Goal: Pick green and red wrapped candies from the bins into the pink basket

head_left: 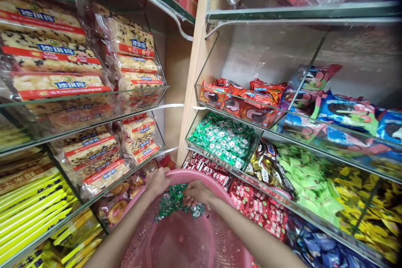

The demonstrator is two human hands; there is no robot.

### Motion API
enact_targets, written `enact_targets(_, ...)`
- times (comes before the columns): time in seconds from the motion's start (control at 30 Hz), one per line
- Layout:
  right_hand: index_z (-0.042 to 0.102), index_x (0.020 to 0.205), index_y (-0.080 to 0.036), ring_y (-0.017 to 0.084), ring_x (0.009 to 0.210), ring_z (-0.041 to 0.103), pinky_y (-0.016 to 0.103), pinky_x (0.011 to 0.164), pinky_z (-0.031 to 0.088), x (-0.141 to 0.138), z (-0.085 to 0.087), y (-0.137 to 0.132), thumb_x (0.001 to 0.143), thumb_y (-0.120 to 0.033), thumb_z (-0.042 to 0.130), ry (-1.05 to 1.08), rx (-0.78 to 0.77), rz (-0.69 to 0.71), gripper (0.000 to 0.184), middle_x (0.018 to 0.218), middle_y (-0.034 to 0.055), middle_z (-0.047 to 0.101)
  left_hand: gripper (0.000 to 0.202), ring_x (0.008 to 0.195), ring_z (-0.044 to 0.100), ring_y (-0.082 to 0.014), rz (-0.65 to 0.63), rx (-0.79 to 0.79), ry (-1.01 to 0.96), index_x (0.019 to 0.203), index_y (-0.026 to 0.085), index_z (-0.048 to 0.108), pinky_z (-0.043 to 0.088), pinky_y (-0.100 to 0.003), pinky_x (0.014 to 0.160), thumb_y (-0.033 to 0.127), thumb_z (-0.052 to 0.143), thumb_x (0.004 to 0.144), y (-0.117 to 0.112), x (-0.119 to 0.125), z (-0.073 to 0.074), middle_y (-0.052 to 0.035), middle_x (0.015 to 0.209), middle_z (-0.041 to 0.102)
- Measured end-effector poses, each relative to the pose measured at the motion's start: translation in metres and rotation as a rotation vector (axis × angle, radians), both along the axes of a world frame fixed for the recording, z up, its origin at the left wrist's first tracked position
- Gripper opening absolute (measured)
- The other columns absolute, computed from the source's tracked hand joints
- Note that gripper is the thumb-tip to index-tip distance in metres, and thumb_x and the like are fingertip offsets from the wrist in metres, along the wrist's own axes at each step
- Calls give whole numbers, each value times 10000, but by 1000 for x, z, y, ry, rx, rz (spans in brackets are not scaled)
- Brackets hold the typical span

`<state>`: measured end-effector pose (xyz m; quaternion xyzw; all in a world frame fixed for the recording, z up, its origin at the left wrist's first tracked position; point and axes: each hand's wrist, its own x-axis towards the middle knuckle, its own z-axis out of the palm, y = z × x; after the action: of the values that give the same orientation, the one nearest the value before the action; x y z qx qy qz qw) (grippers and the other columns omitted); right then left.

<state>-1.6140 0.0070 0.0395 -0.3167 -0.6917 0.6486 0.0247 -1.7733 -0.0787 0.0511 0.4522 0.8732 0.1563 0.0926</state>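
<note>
Several bright yellow packets (pixel 34 213) lean in a row at the lower left corner of the left-hand shelving. Above them and to their right, clear-wrapped snack bars (pixel 61 86) with red bands are stacked behind the front edge of a glass shelf (pixel 81 122). Next comes my left hand (pixel 158 181), closed over the far left rim of a pink basket (pixel 180 240). Inside that basket, against its far wall, lies a small heap of green packets (pixel 171 200). At the heap's right side is my right hand (pixel 197 194), fingers curled in touch with the packets; I cannot tell whether it grips any.

Beyond the far right rim, similar green sweets (pixel 221 138) fill the left end compartment of a glass shelf on the right-hand shelving, with red packets (pixel 259 209) lower down. Further right along that shelf come gold-and-brown packets (pixel 266 162), then pale green ones (pixel 309 176), and yellow wrappers (pixel 373 203) by its right end.
</note>
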Motion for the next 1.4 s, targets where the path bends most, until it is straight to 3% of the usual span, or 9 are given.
enact_targets(0.4, 497, 592, -166, 66, 439, 511, 156, 401, 377, 3, -22, -3, 786, -162, 491, -20, -120, -39, 194, 547, 5, 592, 223, 865, 626, -212, -1, -58, 0, 785, 238, 615, 381, -240, 644, 419, 487, 763, 5, 1, -3, -44, 847, 691)
enact_targets(0.57, 466, 660, -185, 75, 394, 454, 179, 384, 327, 2, -21, -4, 821, -255, 484, 12, 1, -118, 176, 489, -35, 542, 196, 852, 630, -223, -24, -50, 28, 770, 240, 609, 390, -253, 647, 380, 473, 767, 5, -1, -6, -50, 845, 694)
enact_targets(0.67, 474, 662, -183, 85, 419, 452, 197, 421, 326, 4, -16, -8, 824, -243, 473, 46, 278, -106, 173, 488, -39, 538, 195, 859, 629, -219, -26, -47, 28, 775, 237, 614, 395, -248, 659, 376, 477, 765, 6, -1, -6, -54, 855, 693)
enact_targets(0.77, 534, 690, -182, 110, 512, 506, 216, 487, 353, 6, 2, -13, 832, -250, 458, 64, 703, 7, 175, 564, -22, 579, 206, 865, 629, -219, -22, -37, 22, 776, 240, 617, 397, -244, 662, 392, 478, 766, 7, -2, -5, -52, 854, 693)
enact_targets(0.9, 582, 886, -203, 131, 703, 564, 226, 633, 403, 13, 61, -12, 863, -249, 431, 155, 1059, 97, 159, 804, 7, 634, 209, 865, 632, -218, -35, -5, 5, 795, 242, 621, 390, -235, 645, 379, 466, 771, 6, -4, -4, -51, 835, 693)
enact_targets(1.0, 563, 972, -206, 139, 848, 549, 239, 760, 396, 21, 115, 5, 883, -239, 411, 228, 1245, 40, 180, 923, 27, 620, 230, 869, 631, -225, -23, -11, -10, 821, 246, 623, 387, -238, 640, 401, 462, 766, 5, -5, -3, -54, 845, 695)
enact_targets(1.1, 562, 976, -187, 169, 913, 513, 271, 798, 381, 29, 151, 31, 871, -225, 434, 96, 1424, -84, 170, 932, 55, 600, 233, 866, 631, -230, -4, -21, -14, 820, 251, 616, 390, -248, 646, 408, 454, 762, 3, -7, -2, -53, 860, 694)
enact_targets(1.2, 593, 945, -173, 208, 930, 493, 291, 772, 381, 32, 161, 53, 836, -241, 500, -155, 1519, -132, 159, 919, 79, 584, 228, 864, 631, -240, 2, -12, -12, 800, 254, 610, 393, -261, 653, 416, 455, 757, 2, -8, 0, -49, 840, 695)
enact_targets(1.4, 649, 908, -186, 228, 931, 491, 303, 755, 378, 29, 150, 65, 804, -401, 544, -369, 1541, -53, 261, 933, 89, 570, 227, 869, 631, -242, 4, 11, -10, 790, 257, 613, 394, -268, 657, 420, 459, 755, 1, -9, -1, -48, 850, 696)
